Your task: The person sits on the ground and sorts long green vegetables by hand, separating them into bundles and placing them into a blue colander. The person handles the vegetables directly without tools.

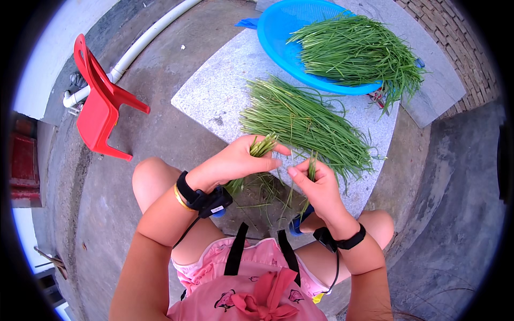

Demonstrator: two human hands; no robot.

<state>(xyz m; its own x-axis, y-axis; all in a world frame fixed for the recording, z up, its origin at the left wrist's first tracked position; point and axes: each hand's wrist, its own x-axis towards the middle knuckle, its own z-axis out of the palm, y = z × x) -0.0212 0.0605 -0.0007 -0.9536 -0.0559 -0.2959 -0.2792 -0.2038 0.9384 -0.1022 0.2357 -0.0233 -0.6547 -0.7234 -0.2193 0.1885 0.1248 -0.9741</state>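
A small bundle of garlic chives point(263, 146) is gripped in my left hand point(245, 158), pale cut ends up and green leaves hanging below the palm. My right hand point(319, 180), close beside it, holds a few chive stalks point(312, 166) between thumb and curled fingers. Both thumbs and index fingers almost meet over the near edge of the stone slab table point(217, 96). Just beyond my hands a large loose pile of chives point(305, 124) lies across the slab, pale ends to the left. Behind it, more chives point(357, 52) fill the right side of a blue plastic colander basket point(277, 40).
A red plastic chair point(98, 116) stands on the concrete floor at left, near a white drainpipe point(148, 38). Loose chive scraps point(267, 190) lie on the ground below the slab. A brick surface point(453, 44) shows at the far right. Wrist devices with cables point(213, 202) sit on both arms.
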